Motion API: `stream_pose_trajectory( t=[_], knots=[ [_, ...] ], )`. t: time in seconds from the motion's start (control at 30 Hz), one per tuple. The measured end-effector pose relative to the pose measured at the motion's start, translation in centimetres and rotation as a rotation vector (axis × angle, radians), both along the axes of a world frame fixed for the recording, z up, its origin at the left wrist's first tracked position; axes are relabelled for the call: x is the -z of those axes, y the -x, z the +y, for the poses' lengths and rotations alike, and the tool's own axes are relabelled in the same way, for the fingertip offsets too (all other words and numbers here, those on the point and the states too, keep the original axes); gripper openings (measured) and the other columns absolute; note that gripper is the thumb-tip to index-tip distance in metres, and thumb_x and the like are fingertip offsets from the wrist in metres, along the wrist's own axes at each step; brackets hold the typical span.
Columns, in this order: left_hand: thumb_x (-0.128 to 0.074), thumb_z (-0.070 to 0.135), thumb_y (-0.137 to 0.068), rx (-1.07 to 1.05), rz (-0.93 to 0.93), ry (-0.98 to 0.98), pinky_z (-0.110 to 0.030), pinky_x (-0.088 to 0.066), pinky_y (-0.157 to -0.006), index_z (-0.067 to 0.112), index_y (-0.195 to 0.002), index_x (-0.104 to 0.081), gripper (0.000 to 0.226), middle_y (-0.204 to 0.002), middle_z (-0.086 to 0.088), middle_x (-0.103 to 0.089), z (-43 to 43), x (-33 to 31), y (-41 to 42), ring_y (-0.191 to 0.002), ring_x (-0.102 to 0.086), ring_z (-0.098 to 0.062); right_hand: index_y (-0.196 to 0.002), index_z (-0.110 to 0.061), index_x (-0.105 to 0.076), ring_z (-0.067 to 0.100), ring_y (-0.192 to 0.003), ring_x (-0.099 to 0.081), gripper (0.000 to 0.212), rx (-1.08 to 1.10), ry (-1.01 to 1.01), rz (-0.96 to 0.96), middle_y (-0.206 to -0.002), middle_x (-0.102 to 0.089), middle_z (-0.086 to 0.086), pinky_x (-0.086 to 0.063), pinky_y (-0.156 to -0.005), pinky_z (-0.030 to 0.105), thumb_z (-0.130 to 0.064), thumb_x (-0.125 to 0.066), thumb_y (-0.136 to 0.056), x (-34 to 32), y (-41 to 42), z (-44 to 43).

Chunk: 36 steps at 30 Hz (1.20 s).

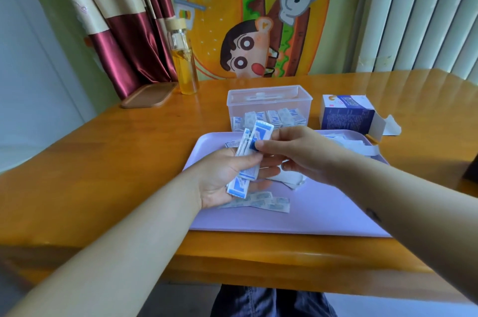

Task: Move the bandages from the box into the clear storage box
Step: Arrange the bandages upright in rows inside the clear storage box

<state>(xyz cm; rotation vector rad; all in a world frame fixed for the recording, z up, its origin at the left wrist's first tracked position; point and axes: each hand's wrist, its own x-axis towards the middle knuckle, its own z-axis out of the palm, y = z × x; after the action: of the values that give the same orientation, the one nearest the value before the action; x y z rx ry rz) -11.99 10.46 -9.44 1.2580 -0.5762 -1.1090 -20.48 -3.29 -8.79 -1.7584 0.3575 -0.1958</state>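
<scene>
At an orange wooden desk (116,161), my left grip (222,177) holds a stack of bandages (252,140) above a lilac tray (323,213) while my right grip (297,153) pinches its top. More lie in the clear box (269,99) behind the tray; the cardboard box (346,115) stands open at right. Red curtain (124,32), burger-print cloth (227,6) and bottle (185,68) line the wall.

A glossy orange-brown wooden table (129,151) is lit by soft daylight. A pale wall (23,63) and a maroon and cream curtain (124,32) are seen at the left, a cartoon burger cloth (258,27) behind, and white vertical slats (426,11) at the right.
</scene>
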Motion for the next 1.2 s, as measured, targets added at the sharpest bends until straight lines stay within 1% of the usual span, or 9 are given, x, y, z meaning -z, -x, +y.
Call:
stream_pose_trajectory(
  t=[0.2, 0.37, 0.5, 0.63, 0.73, 0.83, 0.97, 1.1, 1.2],
  knots=[
    [-0.043, 0.018, -0.098, -0.006, 0.028, 0.044, -0.033, -0.059, -0.074, 0.014, -0.113, -0.06, 0.023, -0.102, -0.009, -0.072, 0.2, 0.2, 0.1, -0.09, -0.071, -0.022, -0.06, -0.018, -0.062, 0.013, -0.064, -0.053, 0.021, 0.083, -0.036, -0.075, -0.062, -0.064, -0.002, -0.039, -0.071, 0.03, -0.016, -0.072, -0.079, 0.6, -0.3, -0.8],
    [-0.046, 0.014, -0.097, -0.104, -0.125, 0.041, -0.028, -0.059, -0.07, 0.01, -0.114, -0.059, 0.022, -0.094, -0.006, -0.073, -0.1, 0.6, -0.3, -0.082, -0.072, -0.017, -0.06, -0.02, -0.06, 0.008, -0.059, -0.052, 0.026, 0.056, -0.187, -0.042, -0.06, -0.062, -0.005, -0.038, -0.06, 0.021, -0.014, -0.067, -0.084, 0.6, 0.1, -0.9],
    [-0.057, 0.01, -0.091, -0.225, -0.153, 0.043, -0.021, -0.055, -0.06, 0.011, -0.109, -0.063, 0.019, -0.092, -0.004, -0.072, -0.7, 1.2, -0.4, -0.077, -0.07, -0.013, -0.066, -0.016, -0.056, 0.006, -0.058, -0.05, 0.021, 0.098, -0.109, -0.053, -0.059, -0.059, -0.006, -0.039, -0.057, 0.019, -0.019, -0.069, -0.083, 1.3, 0.1, -0.6],
    [-0.064, 0.008, -0.085, -0.339, -0.202, 0.028, -0.018, -0.053, -0.056, 0.009, -0.112, -0.063, 0.027, -0.101, -0.008, -0.071, -1.4, 1.9, -0.2, -0.079, -0.068, -0.014, -0.081, -0.009, -0.064, 0.006, -0.06, -0.055, 0.008, 0.138, -0.109, -0.06, -0.064, -0.062, -0.003, -0.043, -0.059, 0.019, -0.016, -0.068, -0.084, 2.0, -0.3, -0.7],
    [-0.066, 0.009, -0.084, -0.388, -0.214, 0.036, -0.021, -0.053, -0.058, 0.013, -0.104, -0.066, 0.02, -0.094, -0.004, -0.072, -1.7, 2.1, -0.2, -0.076, -0.069, -0.013, -0.089, -0.005, -0.067, 0.007, -0.061, -0.056, 0.007, 0.153, -0.163, -0.075, -0.069, -0.064, 0.0, -0.046, -0.06, 0.019, -0.011, -0.067, -0.084, 2.1, -0.5, -0.8],
    [-0.059, 0.017, -0.092, -0.39, -0.168, 0.033, -0.023, -0.054, -0.056, 0.018, -0.092, -0.066, 0.007, -0.085, -0.001, -0.073, -1.9, 1.8, -0.1, -0.07, -0.07, -0.012, -0.095, -0.008, -0.07, 0.009, -0.065, -0.058, 0.012, 0.179, -0.176, -0.068, -0.082, -0.068, 0.005, -0.047, -0.063, 0.019, -0.009, -0.067, -0.084, 2.4, -0.5, -0.9],
    [-0.054, 0.018, -0.095, -0.458, -0.17, 0.029, -0.035, -0.057, -0.071, 0.018, -0.092, -0.065, 0.011, -0.09, -0.005, -0.073, -2.3, 1.8, -0.1, -0.079, -0.071, -0.021, -0.102, -0.004, -0.069, 0.009, -0.067, -0.058, 0.02, 0.177, -0.199, -0.063, -0.087, -0.068, 0.007, -0.048, -0.064, 0.019, -0.009, -0.069, -0.083, 2.6, -0.6, -0.9],
    [-0.061, 0.015, -0.09, -0.52, -0.164, 0.057, -0.04, -0.057, -0.076, 0.019, -0.09, -0.066, 0.006, -0.091, -0.008, -0.074, -2.6, 1.9, -0.1, -0.081, -0.071, -0.024, -0.1, 0.001, -0.068, 0.007, -0.059, -0.056, 0.02, 0.147, -0.203, -0.069, -0.077, -0.065, 0.006, -0.048, -0.06, 0.017, -0.009, -0.069, -0.082, 2.7, -0.7, -0.1],
    [-0.062, 0.016, -0.09, -0.539, -0.14, 0.068, -0.045, -0.055, -0.085, 0.017, -0.091, -0.067, 0.005, -0.095, -0.01, -0.073, -3.0, 1.9, 0.0, -0.089, -0.07, -0.029, -0.097, 0.003, -0.067, 0.007, -0.056, -0.055, 0.021, 0.181, -0.193, -0.064, -0.07, -0.063, 0.004, -0.048, -0.058, 0.016, -0.012, -0.069, -0.083, 2.8, -0.9, 0.5]
  ],
)
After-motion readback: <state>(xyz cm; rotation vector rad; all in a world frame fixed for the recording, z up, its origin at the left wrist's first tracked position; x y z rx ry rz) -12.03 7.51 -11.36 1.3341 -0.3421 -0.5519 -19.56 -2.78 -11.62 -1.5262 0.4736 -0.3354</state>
